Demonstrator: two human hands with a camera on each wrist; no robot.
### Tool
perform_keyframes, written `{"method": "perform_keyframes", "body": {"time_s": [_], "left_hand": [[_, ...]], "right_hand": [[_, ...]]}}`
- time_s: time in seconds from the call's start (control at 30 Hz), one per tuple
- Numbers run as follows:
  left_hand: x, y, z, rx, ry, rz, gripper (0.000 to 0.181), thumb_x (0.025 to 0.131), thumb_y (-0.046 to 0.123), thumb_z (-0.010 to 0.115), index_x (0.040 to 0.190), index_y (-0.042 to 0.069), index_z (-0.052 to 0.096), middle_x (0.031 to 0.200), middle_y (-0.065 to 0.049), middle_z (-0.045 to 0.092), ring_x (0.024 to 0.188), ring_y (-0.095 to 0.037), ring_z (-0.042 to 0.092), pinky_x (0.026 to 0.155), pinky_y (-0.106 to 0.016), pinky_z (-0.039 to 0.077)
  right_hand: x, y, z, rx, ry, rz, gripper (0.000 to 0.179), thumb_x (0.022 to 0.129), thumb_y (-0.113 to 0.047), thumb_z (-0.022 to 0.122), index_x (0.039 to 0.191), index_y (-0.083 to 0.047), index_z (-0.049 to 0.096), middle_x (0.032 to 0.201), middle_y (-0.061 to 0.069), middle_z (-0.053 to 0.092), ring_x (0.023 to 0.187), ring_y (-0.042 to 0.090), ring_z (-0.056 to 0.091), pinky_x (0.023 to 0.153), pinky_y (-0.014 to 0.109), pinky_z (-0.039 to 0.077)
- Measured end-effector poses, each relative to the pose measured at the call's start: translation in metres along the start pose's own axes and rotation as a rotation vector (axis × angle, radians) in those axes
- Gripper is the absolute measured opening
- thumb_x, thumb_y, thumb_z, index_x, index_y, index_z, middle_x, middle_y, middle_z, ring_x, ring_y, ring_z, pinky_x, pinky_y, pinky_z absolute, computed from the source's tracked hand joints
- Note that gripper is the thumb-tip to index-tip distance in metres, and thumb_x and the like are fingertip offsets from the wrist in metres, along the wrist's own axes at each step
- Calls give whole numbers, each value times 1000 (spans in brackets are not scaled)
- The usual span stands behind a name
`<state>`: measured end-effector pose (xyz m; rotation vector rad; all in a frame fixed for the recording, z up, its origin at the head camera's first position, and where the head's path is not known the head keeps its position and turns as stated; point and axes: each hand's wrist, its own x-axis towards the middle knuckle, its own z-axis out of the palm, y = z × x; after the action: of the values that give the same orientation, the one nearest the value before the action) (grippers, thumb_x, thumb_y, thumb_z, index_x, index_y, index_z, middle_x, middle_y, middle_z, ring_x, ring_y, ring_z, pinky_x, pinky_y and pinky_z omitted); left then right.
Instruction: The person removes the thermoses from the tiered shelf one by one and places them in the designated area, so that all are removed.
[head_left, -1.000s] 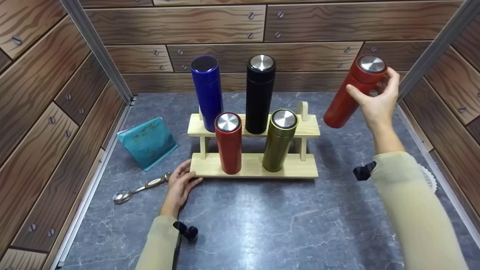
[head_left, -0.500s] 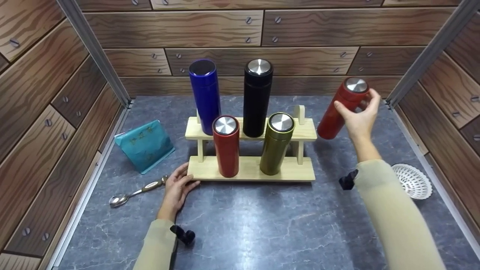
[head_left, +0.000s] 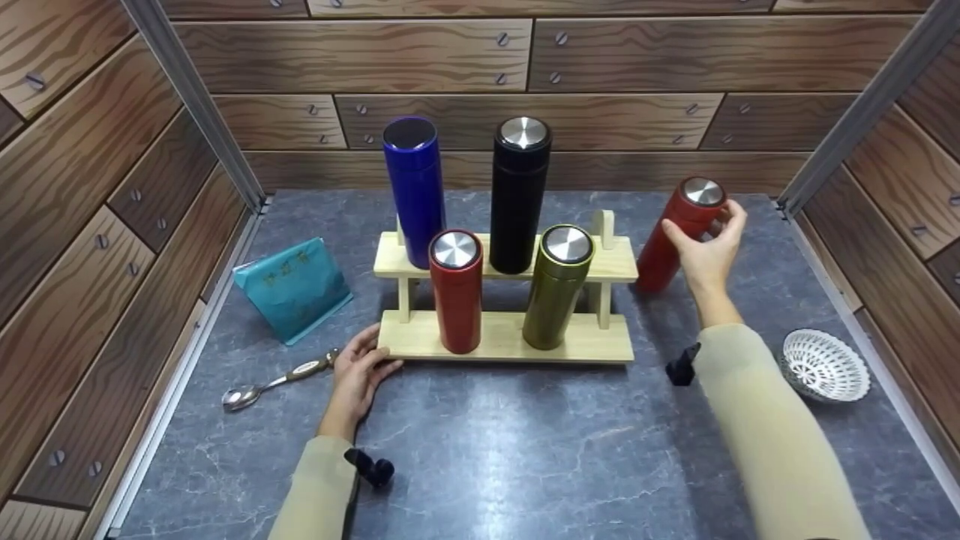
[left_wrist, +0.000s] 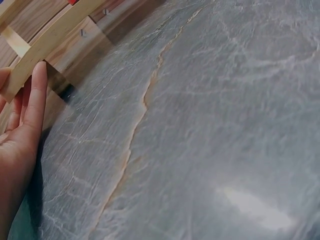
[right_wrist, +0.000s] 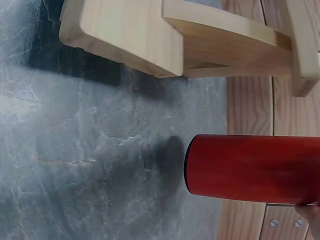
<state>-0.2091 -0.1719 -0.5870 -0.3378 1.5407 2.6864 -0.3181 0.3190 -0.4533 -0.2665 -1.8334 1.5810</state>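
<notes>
My right hand (head_left: 709, 251) grips a red thermos bottle (head_left: 667, 244) near its steel-topped lid, just right of the rack. In the right wrist view the base of this red bottle (right_wrist: 250, 170) hangs over the table, its shadow apart from it. With thumb and fingers my left hand (head_left: 360, 379) holds the front left corner of the two-tier wooden rack (head_left: 502, 330); the left wrist view has the fingers (left_wrist: 35, 97) under the board edge. Blue (head_left: 415, 195) and black (head_left: 519, 199) bottles stand on the upper tier, red (head_left: 457, 300) and olive-green (head_left: 555, 292) ones on the lower.
At the left stands a teal pouch (head_left: 292, 289), with a spoon (head_left: 281, 380) lying in front of it. A white woven basket (head_left: 825, 365) sits at the right, beside my right sleeve. Wood-patterned walls (head_left: 435, 52) enclose the table at back and sides.
My right hand has brought the red bottle down and left, closer to the rack's right end. The white basket has come fully into view. My left hand keeps its hold on the rack corner.
</notes>
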Motion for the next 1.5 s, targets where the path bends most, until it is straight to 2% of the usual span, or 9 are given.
{"method": "perform_keyframes", "body": {"time_s": [0.5,0.63,0.87,1.1,1.33,1.5], "left_hand": [[0,-2,-1,-21,-6,12,50,82,-9,57,130,2,49,120,-19,50,92,-28,60,73,-42,55],[0,-2,-1,-28,-12,18,51,80,-8,59,129,2,49,119,-18,51,92,-29,60,73,-42,55],[0,-3,-3,-32,-15,25,51,81,-8,58,130,1,48,118,-18,51,92,-28,60,73,-41,55],[-1,-3,-2,-21,0,26,52,81,-8,58,131,1,47,119,-18,50,91,-28,60,72,-41,55],[1,-4,-1,-38,-9,20,52,83,-9,57,133,1,45,122,-17,48,93,-28,59,72,-41,55],[1,-4,-2,-44,-1,12,51,83,-10,56,132,1,46,122,-18,48,93,-28,59,72,-41,55]], "right_hand": [[-6,19,-2,-31,-23,4,76,65,-11,84,128,-14,42,116,2,47,105,21,49,87,30,43],[-8,14,-3,-6,-35,-1,76,64,-9,84,128,-11,42,114,2,48,104,22,49,86,30,43],[-19,-9,-5,17,-59,-15,73,65,-4,82,127,-5,43,110,3,48,103,21,47,88,29,41],[-20,-11,-11,25,-57,11,68,66,-7,82,124,-6,48,108,4,52,99,21,52,89,31,44],[-21,-11,-19,61,-69,-33,57,70,-2,78,120,0,51,106,8,58,97,22,56,89,38,47],[-22,-9,-25,89,-82,-24,52,71,2,76,117,4,52,104,8,60,92,21,58,81,28,50]]}}
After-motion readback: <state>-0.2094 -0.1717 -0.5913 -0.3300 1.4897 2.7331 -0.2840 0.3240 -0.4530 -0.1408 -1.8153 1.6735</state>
